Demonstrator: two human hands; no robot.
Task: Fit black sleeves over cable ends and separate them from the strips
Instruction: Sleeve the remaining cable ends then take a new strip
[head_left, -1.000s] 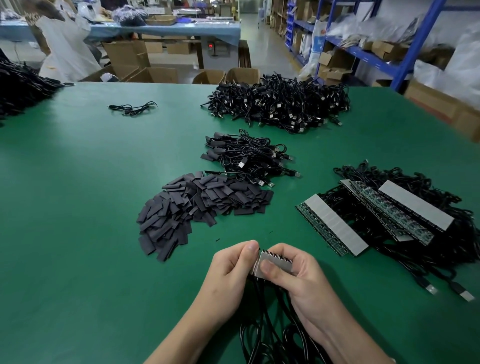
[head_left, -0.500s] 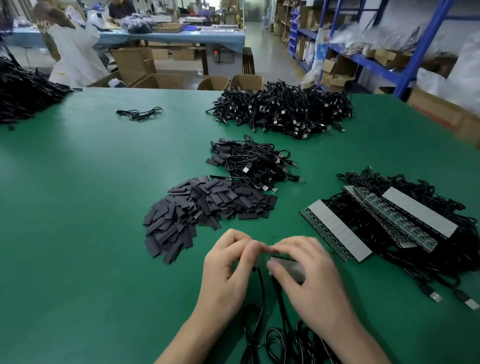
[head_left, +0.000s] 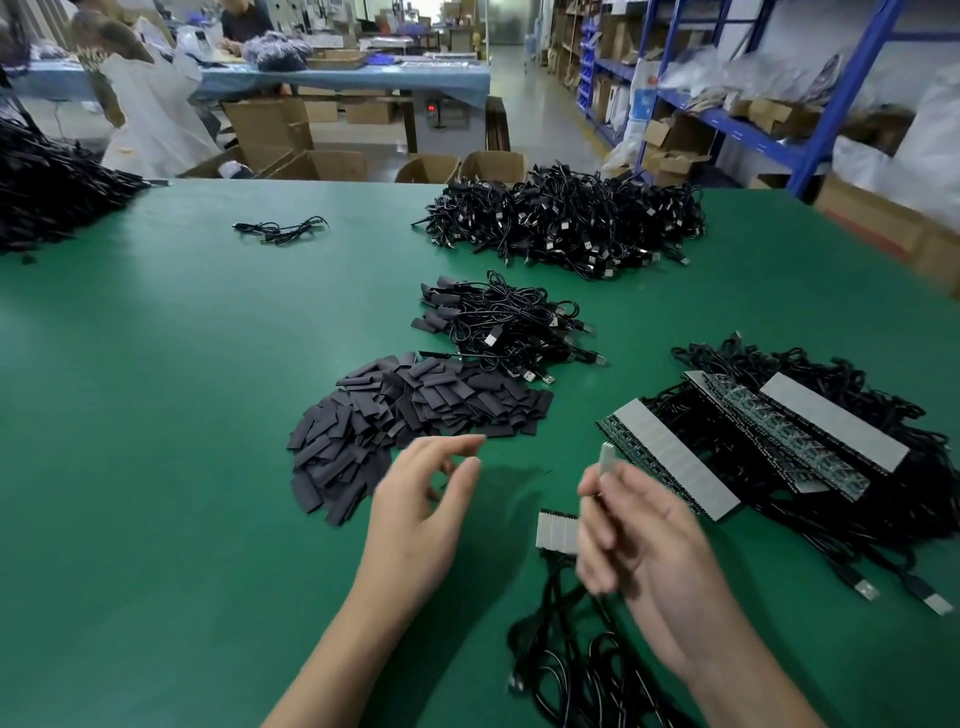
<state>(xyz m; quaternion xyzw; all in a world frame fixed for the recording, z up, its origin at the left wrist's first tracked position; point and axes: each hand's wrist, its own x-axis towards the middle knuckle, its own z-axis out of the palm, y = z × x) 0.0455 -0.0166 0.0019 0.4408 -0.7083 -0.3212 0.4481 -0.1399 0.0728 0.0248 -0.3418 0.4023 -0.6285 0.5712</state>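
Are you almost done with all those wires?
Not nearly. A small heap of wires wearing sleeves lies mid-table. The right hand pinches a small grey piece; the left hand is open near the loose sleeves. Several full strips of wires wait on the right.

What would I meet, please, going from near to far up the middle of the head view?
Loose cables → short strip piece → pile of black sleeves → small bundle of cables → large heap of cables → cardboard boxes.

Black sleeves (head_left: 415, 410) in heap; strips (head_left: 675, 457) atop cables (head_left: 924, 483)
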